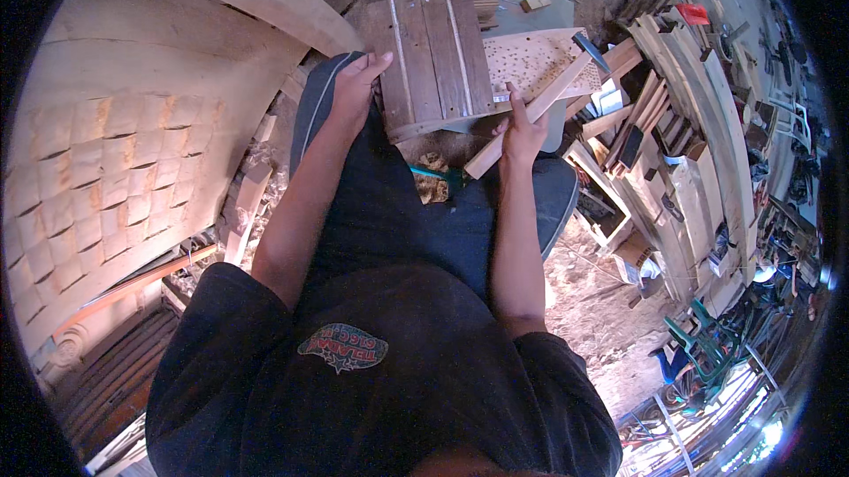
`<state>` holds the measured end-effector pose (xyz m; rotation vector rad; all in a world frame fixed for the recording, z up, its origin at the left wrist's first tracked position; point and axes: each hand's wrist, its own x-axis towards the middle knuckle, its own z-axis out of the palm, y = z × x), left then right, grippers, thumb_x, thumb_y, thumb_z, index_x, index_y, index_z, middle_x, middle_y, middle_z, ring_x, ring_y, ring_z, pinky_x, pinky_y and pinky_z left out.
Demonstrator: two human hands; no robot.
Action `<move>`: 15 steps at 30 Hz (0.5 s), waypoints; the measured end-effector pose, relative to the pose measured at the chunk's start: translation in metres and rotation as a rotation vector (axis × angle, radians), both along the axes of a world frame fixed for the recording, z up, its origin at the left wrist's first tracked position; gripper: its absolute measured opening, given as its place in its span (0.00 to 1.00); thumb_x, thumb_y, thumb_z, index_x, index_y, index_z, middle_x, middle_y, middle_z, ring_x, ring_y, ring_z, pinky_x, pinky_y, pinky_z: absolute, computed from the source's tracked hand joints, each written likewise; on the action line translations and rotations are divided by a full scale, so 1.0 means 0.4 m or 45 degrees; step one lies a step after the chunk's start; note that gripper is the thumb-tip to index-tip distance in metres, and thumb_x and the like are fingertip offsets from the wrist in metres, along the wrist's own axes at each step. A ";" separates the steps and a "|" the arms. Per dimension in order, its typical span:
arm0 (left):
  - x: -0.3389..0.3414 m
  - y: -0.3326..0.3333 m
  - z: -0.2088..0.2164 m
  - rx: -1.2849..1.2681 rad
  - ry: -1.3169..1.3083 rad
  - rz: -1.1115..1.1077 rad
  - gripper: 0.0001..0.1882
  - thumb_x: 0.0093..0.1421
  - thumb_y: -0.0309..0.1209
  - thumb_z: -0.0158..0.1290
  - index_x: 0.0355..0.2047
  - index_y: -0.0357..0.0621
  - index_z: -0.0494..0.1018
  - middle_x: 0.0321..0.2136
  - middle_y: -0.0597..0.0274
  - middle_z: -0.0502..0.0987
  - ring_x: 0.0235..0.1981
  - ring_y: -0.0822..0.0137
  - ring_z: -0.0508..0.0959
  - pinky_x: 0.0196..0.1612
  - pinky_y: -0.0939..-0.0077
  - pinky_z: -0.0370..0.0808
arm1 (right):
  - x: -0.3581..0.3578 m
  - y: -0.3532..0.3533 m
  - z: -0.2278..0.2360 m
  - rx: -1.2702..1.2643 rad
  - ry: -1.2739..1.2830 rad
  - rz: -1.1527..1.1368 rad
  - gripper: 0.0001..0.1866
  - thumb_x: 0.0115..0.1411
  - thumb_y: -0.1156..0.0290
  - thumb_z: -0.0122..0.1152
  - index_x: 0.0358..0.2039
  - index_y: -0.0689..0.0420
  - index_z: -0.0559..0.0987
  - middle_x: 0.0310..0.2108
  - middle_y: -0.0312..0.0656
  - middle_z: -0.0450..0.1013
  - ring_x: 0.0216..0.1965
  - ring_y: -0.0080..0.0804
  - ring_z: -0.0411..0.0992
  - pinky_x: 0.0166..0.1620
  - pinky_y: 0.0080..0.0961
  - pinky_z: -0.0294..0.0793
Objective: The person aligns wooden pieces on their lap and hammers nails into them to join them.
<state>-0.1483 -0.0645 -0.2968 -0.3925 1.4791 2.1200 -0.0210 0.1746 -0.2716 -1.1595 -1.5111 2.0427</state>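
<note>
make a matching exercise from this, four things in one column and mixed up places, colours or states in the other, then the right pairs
Things
1. left hand
2. hammer
3. pale board behind the hammer
4. t-shirt

Places, colours, states
a. speckled dark over its face
b. black, with short sleeves
c. at the left edge of the plank panel
d. in the right hand, handle angled across the picture

Right pairs: 1-c, 2-d, 3-a, 4-b
</note>
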 end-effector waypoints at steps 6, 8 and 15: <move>0.015 -0.018 0.068 -0.313 0.094 0.077 0.14 0.68 0.38 0.57 0.39 0.39 0.81 0.30 0.70 0.78 0.32 0.79 0.74 0.37 0.83 0.68 | 0.005 0.016 -0.051 0.090 0.023 0.012 0.17 0.65 0.67 0.67 0.48 0.64 0.76 0.43 0.43 0.80 0.29 0.24 0.71 0.33 0.24 0.72; 0.025 -0.032 0.082 -0.414 0.066 0.082 0.15 0.70 0.39 0.55 0.40 0.39 0.81 0.30 0.69 0.78 0.31 0.79 0.74 0.36 0.83 0.68 | 0.005 0.025 -0.058 0.158 0.020 0.019 0.17 0.66 0.65 0.65 0.48 0.64 0.76 0.43 0.45 0.81 0.19 0.22 0.67 0.23 0.23 0.71; 0.080 -0.088 0.159 -0.600 0.550 0.081 0.16 0.75 0.37 0.44 0.46 0.40 0.77 0.27 0.70 0.68 0.28 0.78 0.67 0.33 0.80 0.66 | -0.015 0.031 -0.016 0.240 -0.123 0.050 0.16 0.66 0.67 0.65 0.47 0.64 0.77 0.40 0.44 0.81 0.14 0.21 0.66 0.17 0.21 0.68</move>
